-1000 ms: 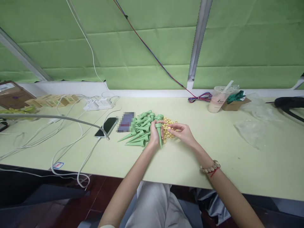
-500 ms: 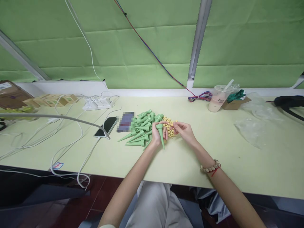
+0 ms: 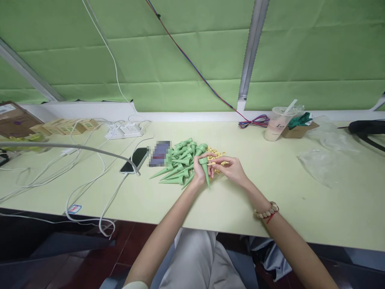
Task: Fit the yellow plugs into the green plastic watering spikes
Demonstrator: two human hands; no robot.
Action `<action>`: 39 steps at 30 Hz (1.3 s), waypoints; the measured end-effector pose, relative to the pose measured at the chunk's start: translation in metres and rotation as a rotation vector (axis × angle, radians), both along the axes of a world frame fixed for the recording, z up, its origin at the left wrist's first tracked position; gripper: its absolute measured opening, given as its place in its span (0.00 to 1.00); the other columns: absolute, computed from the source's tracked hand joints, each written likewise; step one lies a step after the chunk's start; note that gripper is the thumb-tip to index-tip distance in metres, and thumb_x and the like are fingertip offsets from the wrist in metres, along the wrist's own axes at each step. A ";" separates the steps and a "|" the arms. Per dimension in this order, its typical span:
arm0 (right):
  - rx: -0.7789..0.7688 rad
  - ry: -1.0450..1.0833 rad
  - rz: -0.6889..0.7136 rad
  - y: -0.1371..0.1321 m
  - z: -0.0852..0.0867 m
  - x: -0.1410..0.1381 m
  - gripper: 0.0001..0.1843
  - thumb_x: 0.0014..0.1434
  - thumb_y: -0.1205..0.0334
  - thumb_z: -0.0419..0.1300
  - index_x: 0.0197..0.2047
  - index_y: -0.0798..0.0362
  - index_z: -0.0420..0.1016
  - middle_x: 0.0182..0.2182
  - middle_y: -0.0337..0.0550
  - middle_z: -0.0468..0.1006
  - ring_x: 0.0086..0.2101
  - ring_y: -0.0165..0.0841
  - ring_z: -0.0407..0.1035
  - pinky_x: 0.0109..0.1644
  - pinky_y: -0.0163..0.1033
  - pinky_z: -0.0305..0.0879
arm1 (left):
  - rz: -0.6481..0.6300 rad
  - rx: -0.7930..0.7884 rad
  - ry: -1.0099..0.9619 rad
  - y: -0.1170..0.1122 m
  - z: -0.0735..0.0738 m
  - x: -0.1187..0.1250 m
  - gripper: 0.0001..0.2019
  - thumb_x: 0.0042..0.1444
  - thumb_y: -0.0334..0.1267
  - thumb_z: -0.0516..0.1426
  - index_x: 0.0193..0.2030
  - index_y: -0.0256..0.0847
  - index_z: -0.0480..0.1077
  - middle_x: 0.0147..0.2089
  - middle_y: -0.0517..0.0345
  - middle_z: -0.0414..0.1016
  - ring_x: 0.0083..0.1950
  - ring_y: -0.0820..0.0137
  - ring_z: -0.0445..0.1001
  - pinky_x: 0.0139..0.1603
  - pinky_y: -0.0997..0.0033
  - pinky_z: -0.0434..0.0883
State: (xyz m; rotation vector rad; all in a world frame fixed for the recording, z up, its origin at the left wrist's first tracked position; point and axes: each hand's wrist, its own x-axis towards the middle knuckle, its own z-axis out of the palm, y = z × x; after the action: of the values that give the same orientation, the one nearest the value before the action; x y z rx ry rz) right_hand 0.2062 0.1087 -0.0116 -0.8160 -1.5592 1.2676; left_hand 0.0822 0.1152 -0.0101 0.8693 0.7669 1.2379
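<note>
From the head camera, the person sits at a pale green desk (image 3: 270,188) and works near its middle. The left hand (image 3: 199,170) has its grip closed round one green cone spike (image 3: 205,173), wide end up and point slanting down toward the near edge of the desk. The right hand (image 3: 229,169) is just beside it, thumb and forefinger pinched on a small yellow piece (image 3: 211,163) held close against the wide end of the spike; whether the piece is already seated in the spike cannot be told.

Behind and to the left of the hands lies a pile of green spikes (image 3: 179,161), loosely fanned with their points toward the left edge. Just behind the right hand is a scatter of yellow pieces (image 3: 217,153).

Judging by how things lie, the work looks to be midway at most: one spike is in hand with a yellow piece at its mouth, while many spikes and many yellow pieces lie on the desk. No separate heap of finished spikes can be made out, so how many in the pile are done cannot be told.

Further left lie a phone (image 3: 134,159), white cables (image 3: 90,176) and a power strip (image 3: 124,130). Toward the far right corner stand a drink cup (image 3: 275,126) and a small cardboard box (image 3: 297,130), with clear plastic bags (image 3: 319,166) nearer.
</note>
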 end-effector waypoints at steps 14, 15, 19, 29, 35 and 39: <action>0.006 -0.156 -0.035 -0.004 -0.003 -0.005 0.19 0.50 0.51 0.59 0.25 0.63 0.71 0.24 0.44 0.70 0.23 0.21 0.64 0.26 0.24 0.61 | 0.179 0.352 0.381 -0.007 -0.012 -0.001 0.20 0.48 0.50 0.44 0.34 0.37 0.68 0.13 0.61 0.57 0.11 0.76 0.54 0.13 0.78 0.50; 0.009 -0.170 -0.033 -0.004 -0.004 -0.005 0.20 0.50 0.50 0.58 0.26 0.63 0.71 0.24 0.44 0.70 0.23 0.21 0.64 0.25 0.24 0.61 | 0.197 0.356 0.400 -0.006 -0.013 -0.001 0.19 0.48 0.49 0.45 0.34 0.37 0.68 0.14 0.61 0.57 0.12 0.76 0.54 0.13 0.78 0.50; 0.052 -0.195 -0.002 -0.005 -0.002 -0.006 0.21 0.54 0.49 0.55 0.27 0.63 0.66 0.26 0.44 0.70 0.25 0.22 0.64 0.25 0.24 0.61 | 0.172 0.192 0.315 -0.003 -0.012 0.002 0.20 0.48 0.49 0.43 0.35 0.37 0.67 0.13 0.62 0.55 0.11 0.75 0.52 0.10 0.78 0.49; 0.169 -0.390 -0.317 0.012 -0.004 0.015 0.20 0.52 0.49 0.57 0.35 0.61 0.72 0.31 0.44 0.71 0.30 0.23 0.64 0.30 0.24 0.58 | 0.287 0.072 0.079 0.001 0.003 0.001 0.24 0.57 0.43 0.33 0.31 0.36 0.66 0.11 0.62 0.48 0.09 0.74 0.48 0.10 0.75 0.47; -0.034 -1.023 -0.574 0.019 -0.012 0.033 0.22 0.58 0.46 0.51 0.29 0.55 0.75 0.28 0.44 0.71 0.29 0.26 0.62 0.31 0.28 0.47 | 0.321 0.088 0.047 0.000 0.003 0.001 0.24 0.58 0.44 0.33 0.30 0.36 0.66 0.12 0.62 0.48 0.10 0.75 0.49 0.11 0.76 0.48; -0.024 -0.977 -0.480 0.020 -0.015 0.030 0.26 0.60 0.44 0.46 0.31 0.55 0.76 0.28 0.43 0.71 0.28 0.24 0.62 0.30 0.28 0.46 | 0.290 0.097 0.055 -0.001 0.001 0.004 0.23 0.56 0.40 0.33 0.30 0.36 0.66 0.12 0.62 0.47 0.10 0.74 0.50 0.11 0.75 0.49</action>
State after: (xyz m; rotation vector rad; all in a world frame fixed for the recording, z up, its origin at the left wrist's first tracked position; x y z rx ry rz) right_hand 0.2362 0.1284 -0.0261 -1.8678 -1.8798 0.5204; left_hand 0.0859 0.1139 -0.0092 0.8952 0.9065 1.5221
